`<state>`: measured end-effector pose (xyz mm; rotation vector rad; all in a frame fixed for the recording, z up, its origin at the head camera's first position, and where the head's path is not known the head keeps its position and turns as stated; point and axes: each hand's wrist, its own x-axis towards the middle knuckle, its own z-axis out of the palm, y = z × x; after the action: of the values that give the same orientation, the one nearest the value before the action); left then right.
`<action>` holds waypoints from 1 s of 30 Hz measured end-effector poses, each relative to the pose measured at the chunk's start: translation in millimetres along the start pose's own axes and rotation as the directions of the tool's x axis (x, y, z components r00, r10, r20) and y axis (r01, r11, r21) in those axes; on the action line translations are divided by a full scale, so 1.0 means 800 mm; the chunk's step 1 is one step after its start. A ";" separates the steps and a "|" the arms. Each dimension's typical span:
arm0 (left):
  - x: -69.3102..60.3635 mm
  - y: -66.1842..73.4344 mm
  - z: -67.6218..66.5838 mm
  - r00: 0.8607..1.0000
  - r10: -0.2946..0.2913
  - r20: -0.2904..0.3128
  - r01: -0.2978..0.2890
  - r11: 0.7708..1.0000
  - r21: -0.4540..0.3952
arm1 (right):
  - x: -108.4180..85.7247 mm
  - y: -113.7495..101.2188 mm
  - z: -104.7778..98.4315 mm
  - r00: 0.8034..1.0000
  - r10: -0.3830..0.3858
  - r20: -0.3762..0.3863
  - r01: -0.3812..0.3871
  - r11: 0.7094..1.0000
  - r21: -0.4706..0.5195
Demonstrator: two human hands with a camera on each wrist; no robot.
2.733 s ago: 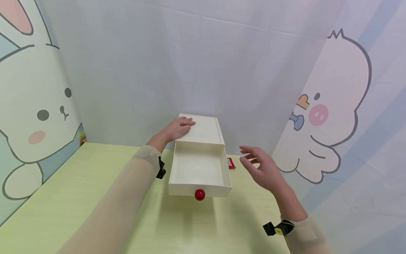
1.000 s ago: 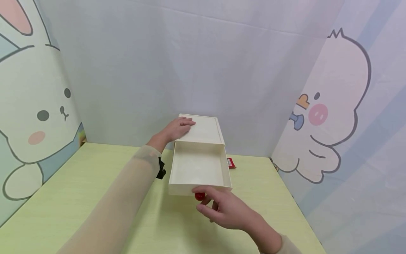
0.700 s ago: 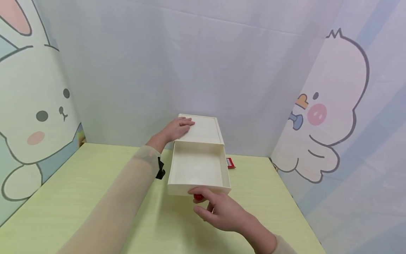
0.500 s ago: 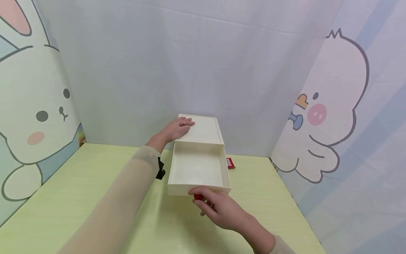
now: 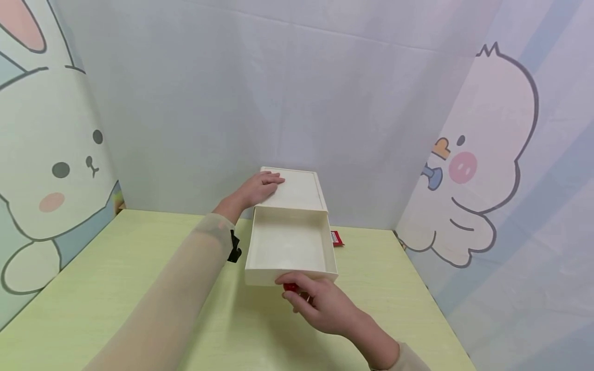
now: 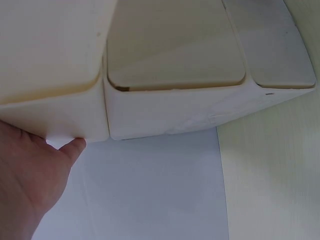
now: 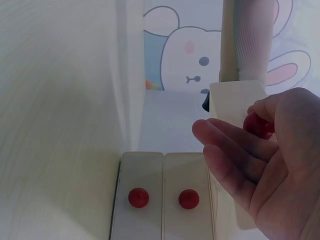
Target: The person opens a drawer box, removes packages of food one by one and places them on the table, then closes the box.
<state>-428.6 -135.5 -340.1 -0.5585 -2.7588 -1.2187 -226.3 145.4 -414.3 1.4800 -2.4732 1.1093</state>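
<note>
A small white drawer cabinet stands against the back wall with its top drawer pulled out; nothing lies inside the drawer. My left hand rests on the cabinet's top at its left side, fingers extended. In the left wrist view part of that hand shows against the cabinet's edge. My right hand pinches the drawer's red round knob between thumb and index finger. In the right wrist view the held knob is partly covered, and the other fingers hang loosely curled below it.
Two lower drawers with red knobs are closed, as the right wrist view shows. A small red packet lies on the pale green table right of the cabinet. Printed cloth walls enclose the table's back and sides.
My right hand has come from the right of the cabinet to the drawer's front, and its thumb has closed in on the knob. Left hand and drawer stay where they were.
</note>
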 end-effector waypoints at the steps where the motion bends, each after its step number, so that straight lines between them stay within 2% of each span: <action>1: -0.001 0.000 0.000 1.000 0.000 -0.002 0.000 1.000 -0.001 | 0.000 0.000 0.000 1.000 -0.002 -0.001 0.002 1.000 -0.003; 13: 0.002 -0.003 0.001 1.000 0.000 -0.005 0.000 1.000 0.000 | 0.004 0.002 0.000 0.999 -0.037 -0.023 0.036 0.999 -0.039; 30: 0.002 -0.004 0.002 1.000 0.014 0.003 -0.014 0.999 0.030 | 0.015 0.007 -0.002 0.997 -0.063 -0.048 0.062 0.998 -0.027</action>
<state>-431.0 -135.8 -342.8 -0.5759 -2.7657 -1.1726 -237.3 139.1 -411.4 1.4944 -2.3826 1.0853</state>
